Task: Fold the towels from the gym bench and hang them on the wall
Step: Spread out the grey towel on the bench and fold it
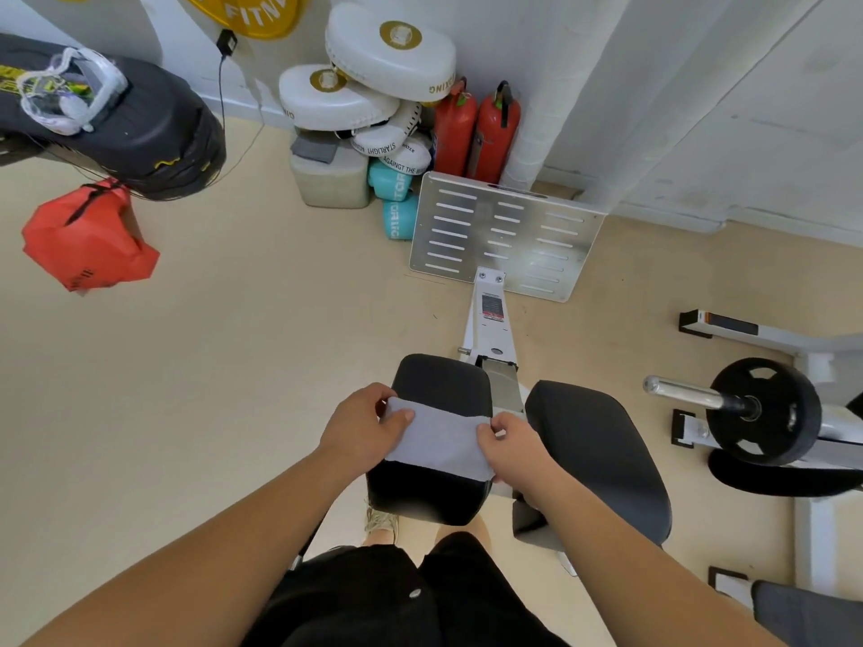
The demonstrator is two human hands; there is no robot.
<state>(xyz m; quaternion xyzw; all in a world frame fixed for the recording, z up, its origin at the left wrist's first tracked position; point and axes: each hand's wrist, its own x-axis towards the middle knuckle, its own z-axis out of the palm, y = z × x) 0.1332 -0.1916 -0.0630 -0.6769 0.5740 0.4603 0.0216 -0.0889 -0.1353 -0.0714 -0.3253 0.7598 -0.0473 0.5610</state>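
left hand (357, 429), right hand (513, 448), forearms (224, 548): bare | shorts (355, 600): black, pale round stud (414, 594) | shoe (382, 523): tan, laced

Short ends of the towel (439, 436) partly covered by the pinching left hand (359, 431) and right hand (513, 448); yellow sign (252, 14) cut by the top edge, lettering incomplete; label (492, 308) on the bench frame (488, 340) too small to read; punching bag (140, 128) cut by the left edge

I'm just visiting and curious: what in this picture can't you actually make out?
Head view: the towel ends, covered by the left hand and right hand.
The grey item under the right forearm: mostly hidden, maybe another towel.
The yellow sign: cut off by the top edge.
The frame label: too small to read.
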